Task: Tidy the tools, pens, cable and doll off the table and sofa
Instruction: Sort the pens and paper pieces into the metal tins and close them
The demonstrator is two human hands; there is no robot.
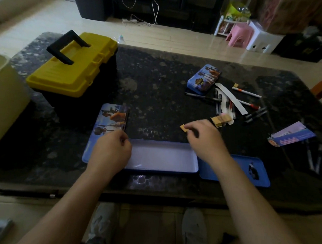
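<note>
An open blue pencil tin [162, 157] lies at the near edge of the dark table [154, 81], its pale inside bare. The tin's printed lid [108, 123] lies at its left. My left hand [110, 149] rests curled over the tin's left end. My right hand [205, 138] hovers above the tin's right end and pinches a small tan eraser [184, 128]. Several pens [229, 102] lie scattered at the right, beside a second closed printed tin [204, 78]. A tan eraser block [220, 119] sits just beyond my right hand.
A closed yellow and black toolbox [74, 66] stands at the left of the table. A blue tray insert [246, 171] lies right of the open tin. A printed card [292, 135] lies at the far right. A beige bin [4, 96] stands at the left edge.
</note>
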